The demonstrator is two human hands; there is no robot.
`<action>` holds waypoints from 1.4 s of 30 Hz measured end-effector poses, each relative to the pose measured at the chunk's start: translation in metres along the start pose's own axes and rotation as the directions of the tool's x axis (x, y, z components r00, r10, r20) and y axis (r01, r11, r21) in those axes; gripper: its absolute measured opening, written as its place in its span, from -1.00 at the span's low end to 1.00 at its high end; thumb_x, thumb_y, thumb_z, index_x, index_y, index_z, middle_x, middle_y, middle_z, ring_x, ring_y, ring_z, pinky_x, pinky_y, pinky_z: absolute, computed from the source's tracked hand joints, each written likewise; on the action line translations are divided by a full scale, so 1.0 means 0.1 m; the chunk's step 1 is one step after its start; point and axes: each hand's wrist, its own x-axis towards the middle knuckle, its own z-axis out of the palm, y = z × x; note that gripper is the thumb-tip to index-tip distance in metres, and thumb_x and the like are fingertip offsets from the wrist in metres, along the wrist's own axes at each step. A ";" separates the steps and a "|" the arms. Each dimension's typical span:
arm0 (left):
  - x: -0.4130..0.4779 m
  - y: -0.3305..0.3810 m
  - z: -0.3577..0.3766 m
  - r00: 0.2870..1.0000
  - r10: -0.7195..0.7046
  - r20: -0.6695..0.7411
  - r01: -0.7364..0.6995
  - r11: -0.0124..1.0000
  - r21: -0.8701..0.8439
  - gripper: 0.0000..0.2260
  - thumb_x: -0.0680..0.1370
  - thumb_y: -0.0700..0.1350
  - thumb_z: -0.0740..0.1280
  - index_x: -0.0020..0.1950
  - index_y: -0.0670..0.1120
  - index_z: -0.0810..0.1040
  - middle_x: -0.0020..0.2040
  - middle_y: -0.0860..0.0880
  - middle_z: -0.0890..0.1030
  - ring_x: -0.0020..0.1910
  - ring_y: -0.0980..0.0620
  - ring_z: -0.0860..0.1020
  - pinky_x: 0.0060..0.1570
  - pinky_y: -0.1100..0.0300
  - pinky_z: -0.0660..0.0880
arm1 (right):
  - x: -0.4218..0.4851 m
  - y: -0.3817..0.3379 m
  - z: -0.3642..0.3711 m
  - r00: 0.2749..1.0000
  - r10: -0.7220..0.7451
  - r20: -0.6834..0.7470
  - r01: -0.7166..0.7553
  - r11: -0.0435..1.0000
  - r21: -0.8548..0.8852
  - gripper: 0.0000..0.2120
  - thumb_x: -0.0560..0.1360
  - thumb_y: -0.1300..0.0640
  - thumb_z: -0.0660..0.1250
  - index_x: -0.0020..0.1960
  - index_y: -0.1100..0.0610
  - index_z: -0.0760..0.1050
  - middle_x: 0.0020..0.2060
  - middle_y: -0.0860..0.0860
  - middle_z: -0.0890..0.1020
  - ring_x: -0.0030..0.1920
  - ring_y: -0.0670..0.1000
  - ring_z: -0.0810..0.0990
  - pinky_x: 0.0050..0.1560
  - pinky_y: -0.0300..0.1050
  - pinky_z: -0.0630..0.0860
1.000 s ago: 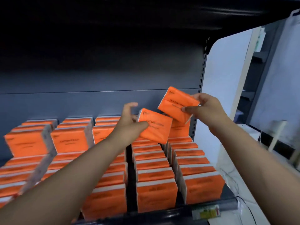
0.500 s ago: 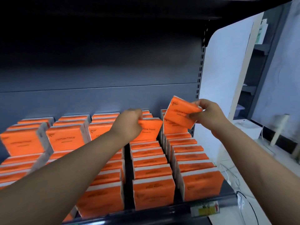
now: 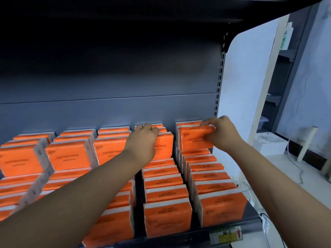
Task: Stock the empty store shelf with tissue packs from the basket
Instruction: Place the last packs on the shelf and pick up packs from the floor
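Since a second ago: both packs have come down out of the air and now stand at the back of the shelf, the hands still on them.
Left hand (image 3: 143, 140): knuckles toward us, fingers curled over the top edge of the left pack (image 3: 163, 145), closed on it; fingertips hidden behind the pack.
Right hand (image 3: 221, 132): fingers and thumb pinched on the upper right corner of the right pack (image 3: 194, 139).
Where the packs are: each upright on the second layer, near the back panel (image 3: 107, 111); left pack atop the fourth column, right pack atop the fifth, beside the perforated upright (image 3: 218, 90).
Surface: dark grey metal shelf (image 3: 250, 214), its front rail carrying a yellow price tag (image 3: 226, 236) with a red arrow.
Room: white end panel (image 3: 247, 77) to the right, then a white counter (image 3: 286, 167) with thin cables and a white box (image 3: 270, 144); dark shelving behind it.
Count: five columns of packs across; the fifth shows six in its bottom row. Farther left the rows blur, so I cannot give a total.
Look of the packs: bright orange wrap, white sides, black "COTTON TISSUE" lettering; several front ones read upside down.
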 end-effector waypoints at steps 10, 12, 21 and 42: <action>-0.10 0.03 0.08 0.998 -0.032 -0.054 0.037 0.996 0.084 -0.57 0.51 -0.26 0.29 0.38 -0.06 0.48 0.24 -0.06 0.52 0.24 -0.15 0.44 0.14 0.01 0.41 | -0.08 0.12 0.22 0.999 0.037 0.010 -0.035 0.991 -0.126 -0.55 0.41 0.25 0.51 0.27 -0.04 0.66 0.17 0.10 0.55 0.18 0.11 0.48 0.02 -0.16 0.42; -0.11 0.04 0.10 0.998 -0.026 -0.061 0.031 0.996 0.081 -0.64 0.58 -0.12 0.29 0.38 -0.06 0.49 0.25 -0.05 0.53 0.26 -0.15 0.44 0.20 -0.02 0.42 | -0.11 0.08 0.21 1.000 0.031 0.002 -0.030 0.992 -0.122 -0.55 0.43 0.23 0.53 0.29 -0.01 0.65 0.20 0.11 0.52 0.22 0.15 0.49 0.13 -0.07 0.51; -0.17 0.10 0.13 0.985 -0.042 -0.170 0.052 0.997 0.055 -0.48 0.64 0.21 0.12 0.51 -0.03 0.41 0.47 -0.03 0.46 0.52 -0.15 0.31 0.57 -0.22 0.11 | -0.24 -0.17 0.08 0.998 0.025 0.066 -0.011 0.979 -0.204 -0.49 0.43 0.15 0.43 0.38 0.00 0.55 0.35 0.05 0.47 0.33 0.13 0.50 0.20 0.10 0.59; -0.44 0.92 -0.47 0.968 0.061 -0.244 -0.128 0.954 -0.270 -0.40 0.67 0.27 -0.03 0.66 0.02 0.21 0.66 -0.03 0.26 0.67 -0.10 0.09 0.63 -0.15 -0.03 | -1.28 -0.73 -0.96 0.982 -0.030 -0.188 -0.056 0.899 -0.435 -0.35 0.66 -0.31 -0.04 0.58 0.05 0.33 0.58 0.08 0.34 0.63 0.15 0.16 0.58 0.20 0.19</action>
